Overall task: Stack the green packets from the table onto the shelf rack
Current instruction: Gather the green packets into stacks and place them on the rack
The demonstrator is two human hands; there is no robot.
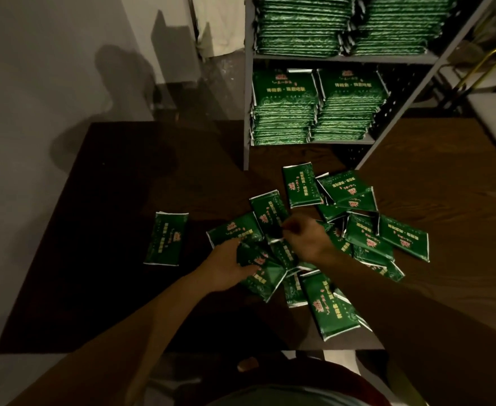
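Nearest packet (330, 306): lies flat at the near edge of the heap, glossy face up, white sealed ends showing — probably light and a little slick.
Left hand (226, 266): fingers curled over a green packet (266, 278) at the near-left of the heap, thumb side on top; it looks gripped, not merely touched.
Right hand (302, 234): fingers bent in a pinch on the edge of another packet (268, 213) that tilts up out of the heap.
Heap of green packets (358, 230): scattered on the counter (431, 288), overlapping at all angles, some face down — the task's things are mostly here.
Stray packet (166, 238): alone on the darker part of the counter, well apart from the heap to the left.
Handling, as a judgement: soft film pouches, flat and flexible, likely to slide over one another and to fan out if squeezed loosely; not fragile.
Where to hold: across the short width, thumb on one face and fingers under, or several squared together by their long edges; the sealed ends give a firmer pinch than the puffy middle.
Shelf rack (248, 112): grey, standing at the far side of the counter.
Lower stacks (285, 112): two neat piles side by side, room above them.
Upper stacks (299, 24): two taller piles on the next shelf up.
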